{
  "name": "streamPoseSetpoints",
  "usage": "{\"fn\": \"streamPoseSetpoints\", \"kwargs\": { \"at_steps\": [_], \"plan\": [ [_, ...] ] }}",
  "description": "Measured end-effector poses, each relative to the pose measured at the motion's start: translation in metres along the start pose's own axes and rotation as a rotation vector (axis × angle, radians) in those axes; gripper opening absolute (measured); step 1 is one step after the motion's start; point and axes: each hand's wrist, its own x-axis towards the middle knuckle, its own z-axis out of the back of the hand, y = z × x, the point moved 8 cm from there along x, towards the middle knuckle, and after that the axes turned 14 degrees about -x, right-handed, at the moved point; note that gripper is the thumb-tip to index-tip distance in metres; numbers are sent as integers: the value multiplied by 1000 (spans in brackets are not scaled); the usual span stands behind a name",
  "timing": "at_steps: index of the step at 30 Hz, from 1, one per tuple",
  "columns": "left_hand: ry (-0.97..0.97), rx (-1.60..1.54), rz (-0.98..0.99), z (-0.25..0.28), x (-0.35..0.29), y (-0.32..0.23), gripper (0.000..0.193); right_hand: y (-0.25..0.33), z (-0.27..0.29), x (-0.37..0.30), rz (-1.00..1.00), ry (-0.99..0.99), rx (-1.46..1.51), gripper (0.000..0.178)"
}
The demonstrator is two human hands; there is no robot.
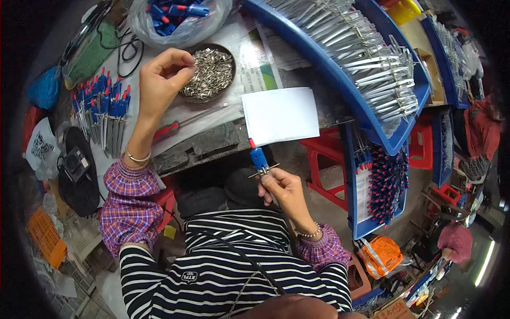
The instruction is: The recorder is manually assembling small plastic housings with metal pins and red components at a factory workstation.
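Note:
My left hand (163,80) is raised at the near left edge of a round bowl (231,59) full of small silver metal pieces (209,74). Its thumb and forefinger are pinched together; whatever lies between them is too small to make out. Lower and to the right, in front of my lap, my right hand (284,190) grips a small tool (258,158) by its metal end. This tool has a blue plastic body and a red tip pointing up and away from me, with a thin metal bar crossing it just above my fingers.
Similar blue-and-red tools (103,103) stand bunched at the left. A red-handled screwdriver (170,129) and white paper (281,114) lie near the table edge. Behind is a plastic bag (139,24) of blue parts. Blue trays (313,58) of metal parts and red stools (321,165) occupy the right.

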Motion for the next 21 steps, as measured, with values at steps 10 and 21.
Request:
{"fn": "streamPoseSetpoints", "kwargs": {
  "at_steps": [10, 21],
  "plan": [
    [78, 236, -207, -18, 6, -14, 14, -2, -1, 3, 4, 23, -18, 20],
    [140, -68, 104, -27, -11, -9, 8, 6, -3, 3, 89, 16, 18, 21]
  ]
}}
